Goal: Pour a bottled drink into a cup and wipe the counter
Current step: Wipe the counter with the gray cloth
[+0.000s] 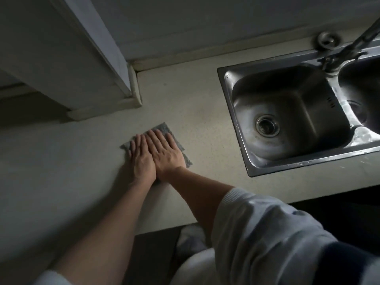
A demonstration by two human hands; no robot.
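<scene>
Two bare forearms reach forward from the lower edge of the view, the right one emerging from a pale sleeve (257,223) pushed up toward the elbow, the left one entering from the lower left corner. Both arms are nearly straight and converge on one spot of the counter (195,112). The left hand (143,161) and the right hand (167,154) lie palm down and side by side, touching along their inner edges, the right one set slightly farther forward. On both, the fingers are extended and held together; neither hand curls round anything, and each presses flat on a grey cloth (162,128). The cloth lies spread on the pale speckled counter directly beneath the palms and fingers; one corner shows beyond the fingertips, another projects at the right of the right wrist, and a narrow edge shows at the left of the left hand. The cloth sits well apart from the front edge of the counter. To the right of the hands, apart from the cloth, a steel sink (231,120) is let into the counter, with a round drain (267,125) in its near basin and part of a second basin (362,95) at the right margin. A tap (349,48) crosses above the divider between the basins. Farther left, a pale boxed column (72,58) stands on the counter against the wall.
</scene>
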